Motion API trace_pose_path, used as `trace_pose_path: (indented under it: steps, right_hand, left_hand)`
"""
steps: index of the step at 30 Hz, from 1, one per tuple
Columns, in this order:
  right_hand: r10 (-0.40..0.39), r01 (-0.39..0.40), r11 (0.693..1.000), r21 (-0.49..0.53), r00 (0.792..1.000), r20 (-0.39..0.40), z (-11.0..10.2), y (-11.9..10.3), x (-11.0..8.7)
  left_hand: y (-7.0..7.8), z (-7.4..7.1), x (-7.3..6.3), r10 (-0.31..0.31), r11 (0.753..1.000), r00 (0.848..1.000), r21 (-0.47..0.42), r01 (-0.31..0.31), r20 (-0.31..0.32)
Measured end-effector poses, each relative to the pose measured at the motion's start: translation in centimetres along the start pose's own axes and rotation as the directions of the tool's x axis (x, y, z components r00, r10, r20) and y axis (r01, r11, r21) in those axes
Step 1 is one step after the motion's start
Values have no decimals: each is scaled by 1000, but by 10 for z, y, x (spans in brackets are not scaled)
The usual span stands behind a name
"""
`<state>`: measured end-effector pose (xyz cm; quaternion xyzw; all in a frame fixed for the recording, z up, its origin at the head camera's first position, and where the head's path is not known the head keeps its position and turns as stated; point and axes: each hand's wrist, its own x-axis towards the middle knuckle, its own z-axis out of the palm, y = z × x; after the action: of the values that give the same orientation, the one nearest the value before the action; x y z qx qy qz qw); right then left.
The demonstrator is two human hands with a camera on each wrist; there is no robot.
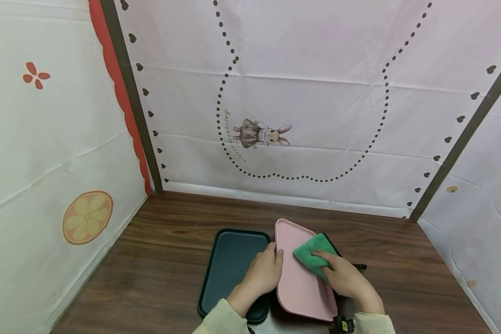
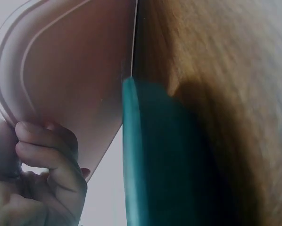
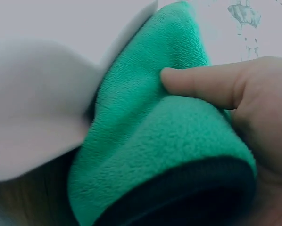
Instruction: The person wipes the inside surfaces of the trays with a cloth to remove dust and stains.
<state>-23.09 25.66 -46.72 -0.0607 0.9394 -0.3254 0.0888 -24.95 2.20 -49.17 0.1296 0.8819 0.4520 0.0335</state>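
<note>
On the left, the bench [image 1: 150,260] is bordered by a printed sheet [image 1: 37,148]. A dark green tray [image 1: 231,264] is laid on the bench, its near right part blocked from view by the left hand [image 1: 263,271] and sleeve [image 1: 223,320]. Just beside it, a pink tray [image 1: 302,294] is held tilted, its left rim pinched between the left thumb and curled fingers. Against its inner face a green cloth [image 1: 311,253] is held, gripped by the fingers of the right hand [image 1: 344,276]. Beyond that hand, a small dark object [image 1: 360,266] cannot be identified.
</note>
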Motion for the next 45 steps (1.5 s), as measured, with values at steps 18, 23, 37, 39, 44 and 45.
trace_pose_path:
  steps: [18,23,37,39,44,45]
  right_hand:
    - [32,-17,994,109,990,-134,3,-8,11]
    - [-40,64,991,114,979,-201,7,-17,12]
    - [-214,253,965,64,908,-361,13,-24,11]
    - [-242,284,957,64,899,-366,14,-25,10]
    - [-305,347,937,44,873,-381,16,-27,11]
    - [-312,354,934,40,869,-384,16,-27,11]
  left_hand:
    - [4,0,-1,27,1000,998,-2,-28,-52]
    - [9,-3,-2,71,997,996,7,-71,-51]
    - [18,-8,-6,152,988,986,6,-152,-65]
    - [18,-8,-6,154,988,986,-1,-155,-63]
    - [18,-7,-6,170,985,984,-20,-172,-55]
    - [17,-7,-6,177,984,983,-17,-178,-57]
